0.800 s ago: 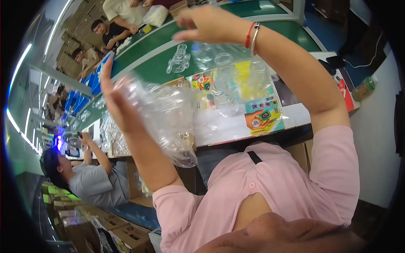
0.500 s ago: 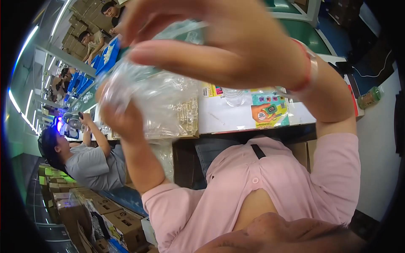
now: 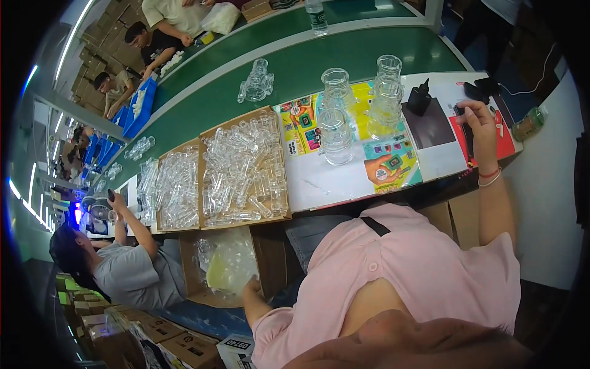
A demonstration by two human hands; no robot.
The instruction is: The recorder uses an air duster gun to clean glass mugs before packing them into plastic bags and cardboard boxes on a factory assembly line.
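At the right end of the table my right hand [image 3: 480,120] is closed on a slim black stick-like tool [image 3: 469,142]. What the tool is exactly, I cannot make out. My left hand [image 3: 251,288] is low at the near edge of an open cardboard box [image 3: 268,261] below the table; its fingers are mostly hidden. Crumpled clear plastic bags [image 3: 230,264] fill that box. Stacked clear glass-like pieces [image 3: 336,129] stand on printed sheets in front of me, with another stack [image 3: 386,98] to their right. Near my right hand stands a black dropper bottle [image 3: 419,98].
Two shallow cardboard trays of clear tubes, a right one [image 3: 244,169] and a left one [image 3: 178,187], lie left of the sheets. A clear assembled piece [image 3: 256,83] rests on the green belt [image 3: 295,61]. A co-worker [image 3: 138,246] sits at left; a jar [image 3: 530,125] stands far right.
Both hands have left the space before my eyes. The clear plastic bag is out of them, my left hand has dropped to the box, and my right has gone to the black tool.
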